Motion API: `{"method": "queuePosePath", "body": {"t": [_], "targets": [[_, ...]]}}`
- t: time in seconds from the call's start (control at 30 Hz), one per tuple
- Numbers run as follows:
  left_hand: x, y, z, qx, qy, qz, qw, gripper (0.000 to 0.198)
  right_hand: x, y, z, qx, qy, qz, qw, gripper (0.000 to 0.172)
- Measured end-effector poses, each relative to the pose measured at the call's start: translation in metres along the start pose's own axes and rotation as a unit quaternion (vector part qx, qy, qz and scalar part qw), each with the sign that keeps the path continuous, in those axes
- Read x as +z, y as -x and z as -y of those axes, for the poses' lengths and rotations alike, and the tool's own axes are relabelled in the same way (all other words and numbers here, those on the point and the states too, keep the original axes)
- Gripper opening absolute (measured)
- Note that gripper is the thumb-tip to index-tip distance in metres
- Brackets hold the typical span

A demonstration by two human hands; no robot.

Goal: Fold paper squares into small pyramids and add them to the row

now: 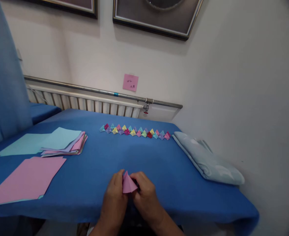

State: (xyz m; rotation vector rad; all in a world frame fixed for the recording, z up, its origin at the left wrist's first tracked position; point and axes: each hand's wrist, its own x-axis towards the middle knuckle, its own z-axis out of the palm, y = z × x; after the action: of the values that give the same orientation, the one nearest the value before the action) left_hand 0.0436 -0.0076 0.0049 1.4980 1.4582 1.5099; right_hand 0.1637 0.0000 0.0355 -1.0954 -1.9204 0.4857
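One left hand and one right hand, each grip closed, pinch the small pink pointed paper fold, likely to keep it steady, in front of the zigzag row of colourful folded-paper diamonds, maybe lined up for neatness.

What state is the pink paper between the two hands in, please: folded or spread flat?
Folded: the pink paper shows angled faces rising to a peak.
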Motion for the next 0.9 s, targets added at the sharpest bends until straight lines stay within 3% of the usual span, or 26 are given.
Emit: {"method": "queuePosePath", "body": {"t": [0.13, 0.33, 0.43, 0.53, 0.7, 0.9], "targets": [[-0.002, -0.004, 0.001, 0.023, -0.021, -0.016, 0.999, 0.023, 0.002, 0.002, -0.002, -0.016, 0.030, 0.002, 0.999, 0.022], [0.002, -0.003, 0.012, 0.159, -0.139, -0.071, 0.975, 0.020, 0.010, 0.003, -0.010, -0.063, 0.028, -0.031, 0.997, 0.024], [0.002, -0.002, 0.014, 0.175, -0.167, -0.062, 0.968, 0.021, 0.010, 0.002, -0.012, -0.056, 0.017, -0.033, 0.998, 0.024], [-0.001, -0.003, 0.010, 0.131, -0.141, -0.036, 0.981, 0.023, 0.008, 0.001, -0.014, -0.049, 0.020, -0.020, 0.998, 0.022], [-0.005, -0.008, 0.001, -0.024, -0.047, 0.013, 0.999, 0.034, 0.008, 0.001, -0.018, -0.018, 0.013, -0.009, 1.000, 0.017], [-0.006, -0.012, 0.000, -0.132, 0.086, 0.075, 0.985, 0.043, 0.007, 0.001, -0.021, -0.028, 0.007, -0.001, 1.000, 0.036]]}}
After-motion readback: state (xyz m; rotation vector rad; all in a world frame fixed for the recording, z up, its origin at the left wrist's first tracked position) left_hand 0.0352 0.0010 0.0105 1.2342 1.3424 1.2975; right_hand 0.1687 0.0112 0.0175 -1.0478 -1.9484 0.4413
